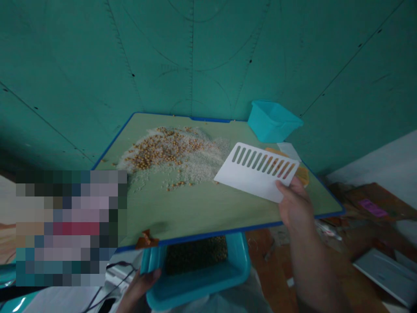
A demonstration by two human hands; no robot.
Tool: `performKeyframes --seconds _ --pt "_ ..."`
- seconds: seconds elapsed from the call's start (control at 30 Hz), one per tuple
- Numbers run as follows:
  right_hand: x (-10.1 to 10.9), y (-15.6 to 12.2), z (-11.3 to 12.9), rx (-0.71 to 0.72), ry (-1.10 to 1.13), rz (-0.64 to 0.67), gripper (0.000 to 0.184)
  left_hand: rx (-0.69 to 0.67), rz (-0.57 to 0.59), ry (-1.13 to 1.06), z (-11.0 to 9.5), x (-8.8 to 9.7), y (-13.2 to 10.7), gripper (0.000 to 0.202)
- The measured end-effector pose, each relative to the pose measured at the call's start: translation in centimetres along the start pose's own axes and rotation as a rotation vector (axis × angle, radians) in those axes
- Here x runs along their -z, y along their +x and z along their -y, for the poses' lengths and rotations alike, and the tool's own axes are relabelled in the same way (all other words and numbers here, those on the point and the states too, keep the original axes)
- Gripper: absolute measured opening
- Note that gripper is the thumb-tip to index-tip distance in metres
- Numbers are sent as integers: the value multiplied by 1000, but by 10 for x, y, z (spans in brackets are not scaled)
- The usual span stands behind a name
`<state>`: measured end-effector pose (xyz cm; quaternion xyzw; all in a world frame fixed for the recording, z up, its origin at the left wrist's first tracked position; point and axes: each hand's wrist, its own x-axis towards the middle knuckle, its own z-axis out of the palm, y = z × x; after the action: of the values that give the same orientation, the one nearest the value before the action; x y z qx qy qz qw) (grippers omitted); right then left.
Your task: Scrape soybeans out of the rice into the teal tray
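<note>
My right hand grips the right end of a flat white slotted scraper, holding it over the right side of a pale green board. To its left a heap of small whitish grains spreads across the board, mixed with round tan beans. Below the board's front edge is a teal plastic bin, partly filled with small dark greenish grains. My left hand is closed at the left rim of this bin; its fingers are partly hidden.
A turquoise tub stands at the board's back right corner. Something orange lies partly behind the scraper. A brown scrap sits at the front edge. Cardboard and a grey panel are at lower right. A green wall rises behind.
</note>
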<state>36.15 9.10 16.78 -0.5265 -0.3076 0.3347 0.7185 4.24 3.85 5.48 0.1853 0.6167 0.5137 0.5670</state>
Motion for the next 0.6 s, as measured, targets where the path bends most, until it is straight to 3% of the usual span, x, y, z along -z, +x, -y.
performKeyframes --seconds 0.13,0.4,0.6 --pt "5 2 -3 0 -37 32 31 28 58 100 0 4 5 39" --pt "1 0 -2 -25 11 2 26 32 55 199 16 19 14 35" --pt "13 7 -12 -5 -17 30 28 21 56 209 16 22 13 51"
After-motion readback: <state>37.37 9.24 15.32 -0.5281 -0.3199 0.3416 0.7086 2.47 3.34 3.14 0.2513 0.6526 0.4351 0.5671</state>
